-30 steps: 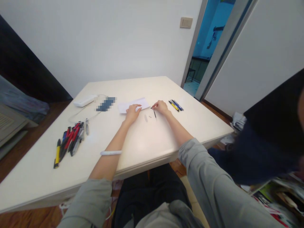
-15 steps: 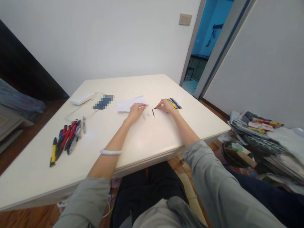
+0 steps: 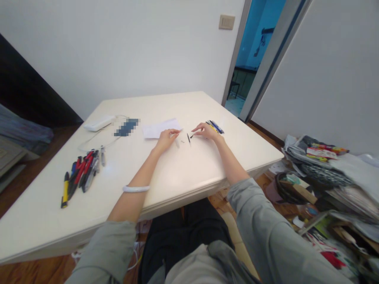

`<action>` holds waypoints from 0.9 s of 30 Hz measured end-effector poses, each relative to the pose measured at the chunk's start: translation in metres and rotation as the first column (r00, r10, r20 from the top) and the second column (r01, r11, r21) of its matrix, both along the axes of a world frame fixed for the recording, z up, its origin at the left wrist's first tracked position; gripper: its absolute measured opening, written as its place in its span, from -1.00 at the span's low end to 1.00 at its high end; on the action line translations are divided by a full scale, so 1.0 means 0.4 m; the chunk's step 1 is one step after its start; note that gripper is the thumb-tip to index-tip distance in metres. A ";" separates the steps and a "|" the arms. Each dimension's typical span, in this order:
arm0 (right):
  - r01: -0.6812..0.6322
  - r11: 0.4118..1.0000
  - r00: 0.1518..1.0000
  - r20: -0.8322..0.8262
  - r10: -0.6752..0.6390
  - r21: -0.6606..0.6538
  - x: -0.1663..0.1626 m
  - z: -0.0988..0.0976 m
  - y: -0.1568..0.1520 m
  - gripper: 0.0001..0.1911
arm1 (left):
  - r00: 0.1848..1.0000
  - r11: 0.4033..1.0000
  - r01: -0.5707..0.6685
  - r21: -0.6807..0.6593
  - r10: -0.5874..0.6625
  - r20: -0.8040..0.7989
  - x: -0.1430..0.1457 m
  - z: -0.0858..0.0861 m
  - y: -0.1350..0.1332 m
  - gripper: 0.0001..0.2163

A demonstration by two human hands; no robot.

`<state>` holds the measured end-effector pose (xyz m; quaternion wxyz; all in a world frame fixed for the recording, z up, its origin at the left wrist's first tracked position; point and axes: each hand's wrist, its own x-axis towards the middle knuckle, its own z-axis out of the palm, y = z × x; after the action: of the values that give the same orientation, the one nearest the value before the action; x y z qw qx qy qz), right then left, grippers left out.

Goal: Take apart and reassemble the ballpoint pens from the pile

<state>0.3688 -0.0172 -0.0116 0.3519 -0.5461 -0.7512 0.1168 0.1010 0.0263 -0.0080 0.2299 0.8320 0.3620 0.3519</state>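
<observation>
Over the right edge of a white paper sheet [image 3: 154, 130], my left hand [image 3: 167, 140] has its thumb and fingertips pressed together. Anything held there is too small to make out. A clear pen barrel [image 3: 177, 143] lies just below that hand, with a tiny grey part [image 3: 182, 141] beside it. My right hand [image 3: 206, 131] is a little to the right, index finger and thumb apart. Beneath its fingertips a small black pen part [image 3: 192, 136] rests on the tabletop. Between the hands lies a thin dark refill [image 3: 188, 138].
Several pens [image 3: 216, 126] lie behind my right hand. A pile of red, black and grey pens [image 3: 84, 169] and a yellow marker [image 3: 65, 189] lie at the left. A white power strip [image 3: 99, 123] with a cable and a blurred-out dark item [image 3: 127, 127] sit farther back.
My right finger and thumb have parted from the small black part, leaving it on the table. My left hand stays pinched in nearly the same place. The view has shifted slightly.
</observation>
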 end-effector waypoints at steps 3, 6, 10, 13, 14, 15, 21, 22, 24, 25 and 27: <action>0.144 0.990 0.986 -0.082 -0.143 0.007 0.016 -0.001 -0.010 -0.81 | 0.999 1.000 -0.021 -0.023 0.021 0.034 -0.005 0.000 0.007 -0.82; 0.264 0.961 0.959 -0.087 -0.271 -0.080 0.025 -0.006 -0.024 -0.85 | 0.998 0.997 -0.046 -0.062 0.049 0.049 -0.009 0.000 0.015 -0.83; 0.340 0.920 0.933 -0.054 -0.356 -0.197 0.020 -0.006 -0.043 -0.79 | 0.996 0.993 -0.061 -0.100 0.067 0.061 -0.012 -0.002 0.018 -0.84; 0.385 0.895 0.921 0.031 -0.388 -0.224 0.012 0.006 -0.050 -0.82 | 0.996 0.993 -0.065 -0.099 0.071 0.060 -0.011 0.000 0.012 -0.85; 0.398 0.889 0.917 0.065 -0.394 -0.226 0.010 0.011 -0.050 -0.84 | 0.996 0.993 -0.064 -0.098 0.069 0.055 -0.010 0.002 0.009 -0.86; 0.411 0.883 0.911 0.100 -0.399 -0.227 0.007 0.017 -0.050 -0.85 | 0.997 0.994 -0.061 -0.095 0.066 0.047 -0.007 0.004 0.005 -0.86; 0.477 0.843 0.875 0.217 -0.432 -0.247 -0.020 0.032 -0.053 -0.77 | 0.996 0.999 -0.017 -0.033 0.014 -0.088 0.054 0.022 -0.024 -0.88; 0.481 0.843 0.873 0.220 -0.435 -0.241 -0.024 0.033 -0.055 -0.76 | 0.994 1.000 0.006 -0.023 -0.009 -0.106 0.071 0.024 -0.027 -0.88; 0.479 0.850 0.873 0.220 -0.435 -0.219 -0.032 0.033 -0.059 -0.75 | 0.985 0.998 0.062 -0.013 -0.063 -0.159 0.107 0.028 -0.030 -0.86; 0.476 0.853 0.874 0.218 -0.433 -0.213 -0.035 0.033 -0.061 -0.75 | 0.978 0.996 0.084 -0.003 -0.083 -0.193 0.126 0.030 -0.030 -0.86; 0.466 0.860 0.881 0.203 -0.428 -0.209 -0.038 0.032 -0.064 -0.75 | 0.963 0.995 0.091 0.031 -0.080 -0.258 0.160 0.033 -0.026 -0.86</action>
<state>0.3536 -0.0430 0.0011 0.2398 -0.7530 -0.6069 0.0851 0.1650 0.0158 0.0051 0.1786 0.8901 0.3447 0.2388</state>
